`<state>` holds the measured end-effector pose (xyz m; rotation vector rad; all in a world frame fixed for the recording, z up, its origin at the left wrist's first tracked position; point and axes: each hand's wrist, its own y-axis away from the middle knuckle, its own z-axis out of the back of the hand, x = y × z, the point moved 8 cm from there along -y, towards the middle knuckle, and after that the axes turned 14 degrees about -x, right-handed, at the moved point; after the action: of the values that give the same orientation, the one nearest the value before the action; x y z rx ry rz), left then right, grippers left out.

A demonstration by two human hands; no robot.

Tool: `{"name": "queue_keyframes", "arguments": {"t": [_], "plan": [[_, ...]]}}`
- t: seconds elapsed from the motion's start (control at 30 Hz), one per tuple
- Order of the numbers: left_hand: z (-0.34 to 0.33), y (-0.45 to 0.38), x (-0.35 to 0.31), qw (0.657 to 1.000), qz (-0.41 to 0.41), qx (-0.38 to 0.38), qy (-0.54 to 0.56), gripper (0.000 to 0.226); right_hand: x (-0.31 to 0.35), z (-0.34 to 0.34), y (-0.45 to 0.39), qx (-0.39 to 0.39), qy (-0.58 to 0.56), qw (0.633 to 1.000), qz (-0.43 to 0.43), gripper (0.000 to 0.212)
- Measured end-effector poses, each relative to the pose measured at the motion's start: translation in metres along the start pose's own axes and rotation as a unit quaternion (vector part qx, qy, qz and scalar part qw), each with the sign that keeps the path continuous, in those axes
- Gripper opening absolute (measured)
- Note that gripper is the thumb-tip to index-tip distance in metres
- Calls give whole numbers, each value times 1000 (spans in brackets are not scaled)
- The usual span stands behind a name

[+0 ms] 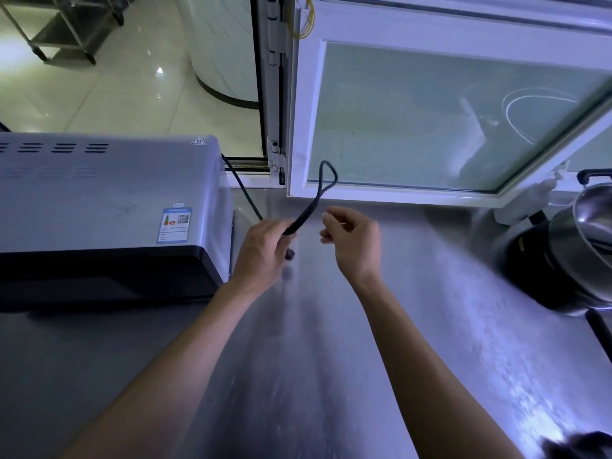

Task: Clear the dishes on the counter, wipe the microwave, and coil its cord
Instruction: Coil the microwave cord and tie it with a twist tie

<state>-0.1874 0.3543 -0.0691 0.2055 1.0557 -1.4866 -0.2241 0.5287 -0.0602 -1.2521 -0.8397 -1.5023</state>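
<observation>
A silver microwave (109, 197) with a black front stands on the steel counter (298, 359) at the left. Its black cord (318, 193) runs from behind the microwave's right rear corner to my left hand (265, 250). That hand grips the cord folded into a narrow loop that sticks up and away, with a short end poking out below the fist. My right hand (354, 240) hovers just right of the loop, fingers loosely curled, holding nothing.
A white-framed window (430, 120) swings open over the back of the counter. Stainless pots on a dark base (569, 256) stand at the right edge. A dark object (583, 445) lies at the bottom right corner. A metal rack stands on the tiled floor beyond.
</observation>
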Motion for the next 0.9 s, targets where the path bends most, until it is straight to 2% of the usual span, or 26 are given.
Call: {"name": "queue_keyframes", "arguments": {"t": [0.07,0.13,0.2,0.27,0.43,0.57,0.77,0.9], "plan": [[2,1,0,1000,-1,2,-3,5,19,4,6,-6,75,985,153,26],[2,-1,-5,1000,-19,11,-15,6,30,-8,16,54,131,952,272,42],[3,-3,-11,999,-37,24,-16,9,31,-21,23,103,195,915,337,50],[8,-5,-15,998,-52,27,-17,8,33,-24,21,94,219,898,369,45],[21,-8,-14,997,-62,19,-40,10,41,-18,13,59,205,893,397,9],[26,-10,-11,999,-30,13,-22,15,42,-17,16,49,209,898,384,11],[25,-13,-14,998,-32,12,-59,23,42,-8,16,43,153,936,316,8],[28,-16,-18,995,-51,-16,-85,7,45,-3,10,32,115,962,247,10]]}}
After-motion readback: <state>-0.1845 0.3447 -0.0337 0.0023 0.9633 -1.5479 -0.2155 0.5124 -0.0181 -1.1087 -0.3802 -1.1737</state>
